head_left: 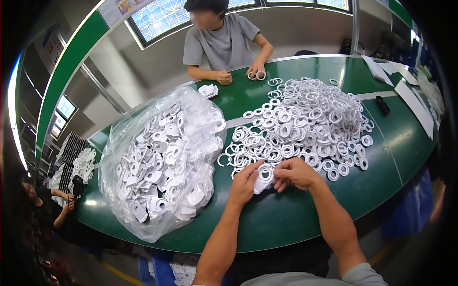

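Note:
In front of me, my left hand (245, 183) pinches a white plastic plate (260, 186) with a rounded outline. A white plastic ring (265, 173) lies against the plate's upper part. From the other side, my right hand (296, 173) has its fingers curled, the tips at the ring's right edge. Just beyond both hands spreads a large pile of white rings (310, 114), some whole and some open like a C. To the left, a clear plastic bag (112, 183) holds many similar white plates (152, 176).
Across the green table (296, 229), a person in a grey shirt (224, 45) handles rings near a few white plates (208, 90). A black object (382, 106) and white sheets (414, 107) lie at right. Another person (52, 202) is at far left, beside stacked parts (71, 157).

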A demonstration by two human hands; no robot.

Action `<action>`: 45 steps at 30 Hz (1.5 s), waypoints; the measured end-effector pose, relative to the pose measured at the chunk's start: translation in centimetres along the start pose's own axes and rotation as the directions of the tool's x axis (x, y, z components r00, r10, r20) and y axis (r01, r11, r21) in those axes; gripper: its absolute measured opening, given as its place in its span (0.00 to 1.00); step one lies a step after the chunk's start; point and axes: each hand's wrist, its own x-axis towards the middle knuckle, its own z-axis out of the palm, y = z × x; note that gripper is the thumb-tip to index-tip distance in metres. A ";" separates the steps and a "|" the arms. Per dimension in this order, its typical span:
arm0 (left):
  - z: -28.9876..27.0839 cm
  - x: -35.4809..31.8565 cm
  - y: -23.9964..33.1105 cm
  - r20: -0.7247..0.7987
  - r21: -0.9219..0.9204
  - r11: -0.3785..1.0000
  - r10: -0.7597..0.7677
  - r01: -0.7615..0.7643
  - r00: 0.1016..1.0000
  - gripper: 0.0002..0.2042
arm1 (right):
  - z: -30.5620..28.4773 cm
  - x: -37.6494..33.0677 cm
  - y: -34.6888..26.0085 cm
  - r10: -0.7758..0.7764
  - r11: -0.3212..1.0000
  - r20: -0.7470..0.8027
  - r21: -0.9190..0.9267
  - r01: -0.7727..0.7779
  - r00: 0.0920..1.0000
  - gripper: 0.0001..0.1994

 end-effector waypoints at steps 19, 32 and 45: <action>1.8 -0.3 2.8 -0.153 -0.375 0.921 -0.169 0.101 0.974 0.32 | 1.2 1.9 2.2 -0.285 0.948 -0.120 -0.185 0.260 0.951 0.07; 2.2 -0.3 2.2 -0.164 -0.366 0.918 -0.227 0.155 0.960 0.29 | 0.5 1.3 2.3 -0.240 0.967 -0.143 -0.118 0.224 0.960 0.11; 0.7 0.1 2.7 -0.134 -0.459 0.870 -0.267 0.179 0.954 0.22 | 2.0 1.7 2.1 -0.759 0.434 -0.082 -0.804 0.407 0.646 0.14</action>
